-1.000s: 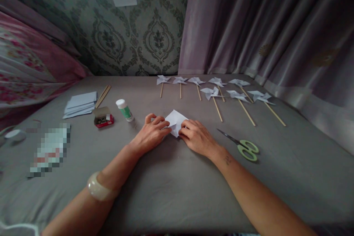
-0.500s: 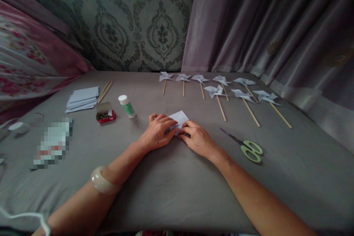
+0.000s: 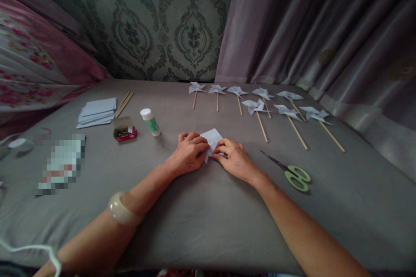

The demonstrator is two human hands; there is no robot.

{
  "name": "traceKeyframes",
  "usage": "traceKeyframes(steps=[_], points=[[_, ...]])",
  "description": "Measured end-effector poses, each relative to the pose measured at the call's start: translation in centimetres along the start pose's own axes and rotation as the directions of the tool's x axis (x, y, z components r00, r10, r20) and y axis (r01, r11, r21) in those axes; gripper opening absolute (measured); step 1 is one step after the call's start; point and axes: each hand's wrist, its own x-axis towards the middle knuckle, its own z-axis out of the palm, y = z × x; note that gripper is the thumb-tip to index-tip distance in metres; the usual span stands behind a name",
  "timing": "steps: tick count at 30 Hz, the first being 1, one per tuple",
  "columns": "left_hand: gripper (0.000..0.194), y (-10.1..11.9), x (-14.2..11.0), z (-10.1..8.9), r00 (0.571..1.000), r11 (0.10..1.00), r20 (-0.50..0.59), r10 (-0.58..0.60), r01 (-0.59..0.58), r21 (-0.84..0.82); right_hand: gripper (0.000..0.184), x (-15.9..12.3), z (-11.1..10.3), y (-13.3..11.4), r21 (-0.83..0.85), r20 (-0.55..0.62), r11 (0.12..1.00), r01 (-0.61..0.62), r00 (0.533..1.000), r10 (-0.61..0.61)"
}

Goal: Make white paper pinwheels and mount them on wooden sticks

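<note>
White, creased paper [image 3: 213, 136] sits pinched between my left grip [image 3: 191, 153] and right grip [image 3: 236, 159]; I judge this is shaping, calling next for steady fingertips.

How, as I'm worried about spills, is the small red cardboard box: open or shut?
Open. The small red cardboard box has its brown lid flap raised, and small metallic pieces show inside.

Glue stick [image 3: 151, 122]: one. Left of it: red box [image 3: 126, 134], one; paper stack [image 3: 98, 110], one; wooden sticks [image 3: 124, 104], several, count unclear. Right: white paper [image 3: 212, 136], one; pinwheels [image 3: 256, 106], eight; scissors [image 3: 289, 172], one pair.
</note>
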Motion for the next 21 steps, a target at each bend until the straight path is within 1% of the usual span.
traceKeyframes(steps=[5, 11, 17, 21], points=[[0.024, 0.2, 0.0, -0.1, 1.0, 1.0, 0.001, 0.02, -0.02, 0.014, 0.011, 0.3, 0.3, -0.1, 0.041, -0.071, 0.997, -0.069, 0.995, 0.072], [0.024, 0.2, -0.1, -0.1, 0.999, 0.999, -0.015, 0.048, -0.048, 0.012, 0.009, 0.8, 0.5, -0.3, 0.107, -0.174, 0.981, -0.16, 0.969, 0.177], [0.024, 0.2, 0.0, 0.0, 0.999, 0.999, -0.02, 0.041, -0.041, 0.012, 0.01, 1.3, 0.7, -0.2, 0.103, -0.19, 0.97, -0.22, 0.953, 0.236], [0.023, 0.3, 0.0, 0.0, 0.999, 0.999, -0.025, 0.038, -0.038, -0.005, 0.011, 1.5, 0.8, 0.0, 0.086, -0.175, 0.964, -0.253, 0.948, 0.264]])
